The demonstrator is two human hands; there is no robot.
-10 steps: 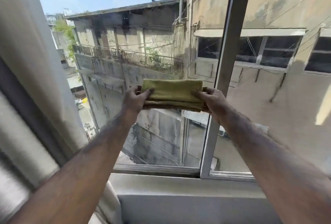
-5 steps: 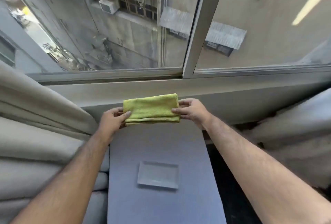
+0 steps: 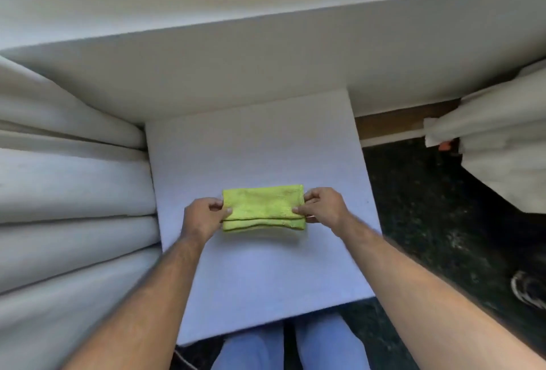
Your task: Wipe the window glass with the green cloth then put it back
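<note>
Cloth: the folded green cloth (image 3: 263,208) sits at the middle of the frame, low over the pale table top (image 3: 251,150); I cannot tell whether its underside already touches the surface.
Left hand: my left hand (image 3: 204,217) pinches the cloth's left edge, thumb on top and fingers curled under, closed on the fabric.
Right hand: my right hand (image 3: 322,205) pinches the right edge the same way, closed on the fabric.
Surroundings: curtain folds (image 3: 68,192) fill the left of the frame, a white ledge (image 3: 266,53) runs across the top, dark floor (image 3: 437,221) lies to the right.
Step in hand: I judge this to be the putting back, the last part of the job.
How to do it well: lower both ends together so the fold stays square and the layers do not slide apart.
Release: let the cloth take its own weight on the table before I open my fingers, then draw both hands straight outward so neither edge is dragged.
Placement: keep it near the middle of the table, away from the edges.
Risk: lifting one hand first could flip a corner open.
</note>
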